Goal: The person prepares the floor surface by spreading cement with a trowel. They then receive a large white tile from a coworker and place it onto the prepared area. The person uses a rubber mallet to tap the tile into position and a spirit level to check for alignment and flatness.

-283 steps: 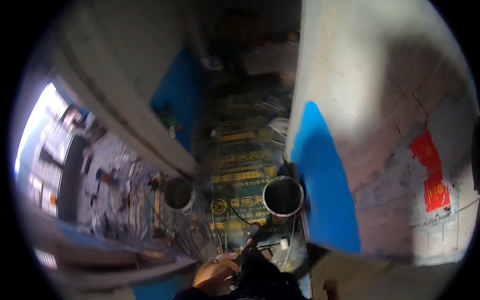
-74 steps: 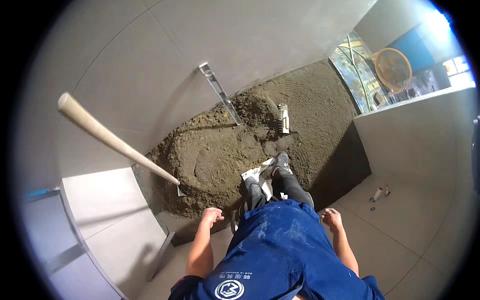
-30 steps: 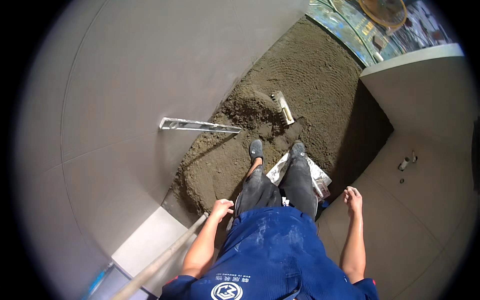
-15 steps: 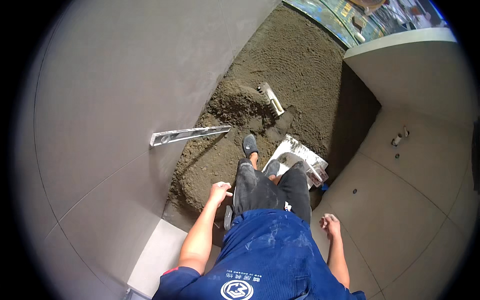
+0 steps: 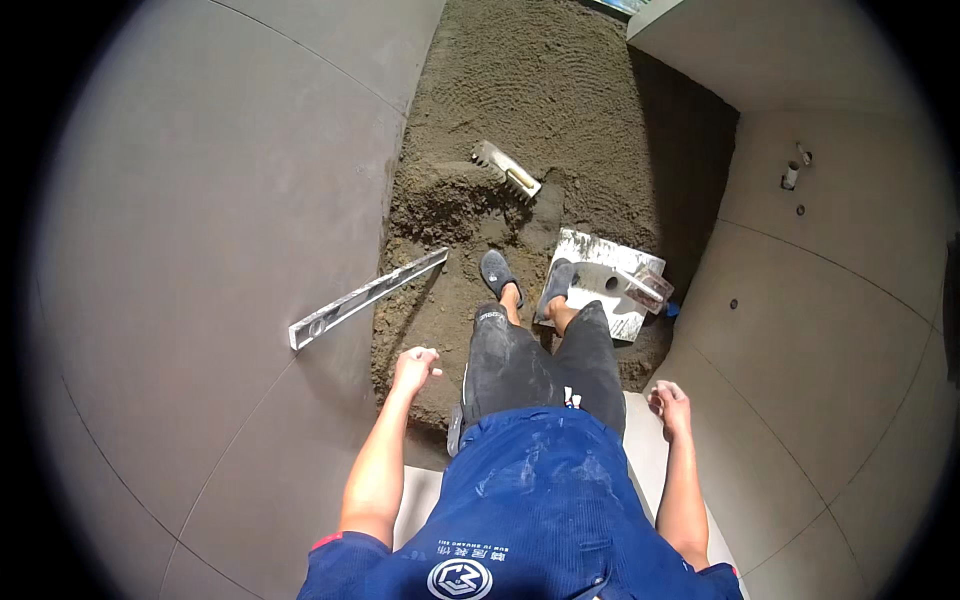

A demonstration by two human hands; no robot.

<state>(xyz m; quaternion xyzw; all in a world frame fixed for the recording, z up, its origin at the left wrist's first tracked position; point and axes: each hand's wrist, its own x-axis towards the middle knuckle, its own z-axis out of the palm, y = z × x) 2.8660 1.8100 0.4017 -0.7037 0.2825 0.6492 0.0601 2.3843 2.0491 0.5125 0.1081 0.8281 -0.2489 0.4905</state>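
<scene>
The left hand point(image 5: 413, 371) and right hand point(image 5: 671, 405) are hanging apart, loosely curled and empty; a level point(image 5: 370, 293) is leaning against the wall point(image 5: 230, 200), a trowel point(image 5: 508, 171) lying on sand point(image 5: 540, 90).

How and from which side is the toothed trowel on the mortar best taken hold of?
Probably by the pale handle, reaching down from above: the toothed trowel lies on the mortar with that handle on its upper side, uncovered.
</scene>
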